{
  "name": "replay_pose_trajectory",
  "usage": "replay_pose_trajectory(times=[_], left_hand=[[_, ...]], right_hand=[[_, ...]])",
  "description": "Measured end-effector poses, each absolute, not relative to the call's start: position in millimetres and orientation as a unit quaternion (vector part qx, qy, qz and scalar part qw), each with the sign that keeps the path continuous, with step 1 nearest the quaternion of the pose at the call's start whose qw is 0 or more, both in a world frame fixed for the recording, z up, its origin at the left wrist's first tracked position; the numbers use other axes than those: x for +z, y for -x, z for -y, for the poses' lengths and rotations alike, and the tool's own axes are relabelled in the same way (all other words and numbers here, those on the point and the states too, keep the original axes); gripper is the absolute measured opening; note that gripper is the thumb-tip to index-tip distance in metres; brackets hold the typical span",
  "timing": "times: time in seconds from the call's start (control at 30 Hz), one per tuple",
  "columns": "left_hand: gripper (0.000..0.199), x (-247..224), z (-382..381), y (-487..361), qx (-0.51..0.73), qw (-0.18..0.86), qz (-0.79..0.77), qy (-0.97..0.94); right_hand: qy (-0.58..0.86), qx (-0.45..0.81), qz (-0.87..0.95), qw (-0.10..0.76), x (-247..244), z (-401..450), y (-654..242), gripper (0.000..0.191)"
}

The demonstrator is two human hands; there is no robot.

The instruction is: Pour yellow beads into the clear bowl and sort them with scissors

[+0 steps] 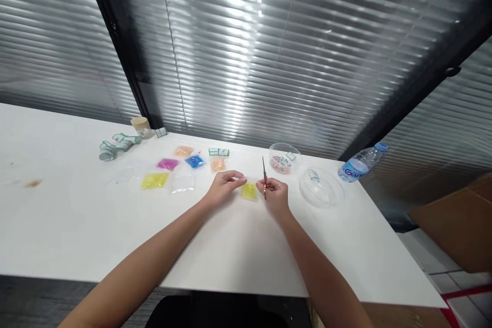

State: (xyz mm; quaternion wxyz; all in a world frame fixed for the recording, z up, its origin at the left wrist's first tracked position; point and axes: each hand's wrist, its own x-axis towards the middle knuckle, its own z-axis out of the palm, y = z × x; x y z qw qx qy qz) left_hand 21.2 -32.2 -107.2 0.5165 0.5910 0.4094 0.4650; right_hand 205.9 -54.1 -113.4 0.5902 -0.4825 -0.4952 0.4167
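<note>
Between my hands a small clear bag of yellow beads (249,191) lies at the middle of the white table. My left hand (226,185) has its thumb and fingers pinched at the bag's upper left corner. Scissors (265,177) with coppery handles stick up from my right hand (274,192), their blades pointing away from me. The right fingertips are closed around them beside the bag's right edge. Left of my hands lie bags of orange beads (218,164), blue beads (195,161), purple beads (168,164) and more yellow beads (154,181).
A clear bowl with mixed beads (280,164), an emptier clear bowl (322,188) and a water bottle (361,164) stand at the right. Rolled green-and-white packets (122,142) and a lidded jar (141,127) are at the back left. Blinds (230,51) rise behind the table (77,225).
</note>
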Motion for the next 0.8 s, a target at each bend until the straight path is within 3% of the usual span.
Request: replay_pose_trajectory(times=[0.27, 0.53, 0.8], left_hand=[[0.036, -96.0, 21.2, 5.1, 0.541, 0.464, -0.429, -0.555], [0.038, -102.9, 42.6, -19.5, 0.435, 0.483, -0.386, -0.654], [0.035, -110.0, 43.2, -23.3, 0.466, 0.406, -0.399, -0.677]], right_hand=[[0.482, 0.410, 0.434, 0.641, -122.5, 41.1, -218.9, 0.029], [0.464, 0.479, 0.437, 0.603, -130.3, 44.9, -197.3, 0.039], [0.481, 0.462, 0.517, 0.536, -139.5, 49.1, -199.5, 0.035]])
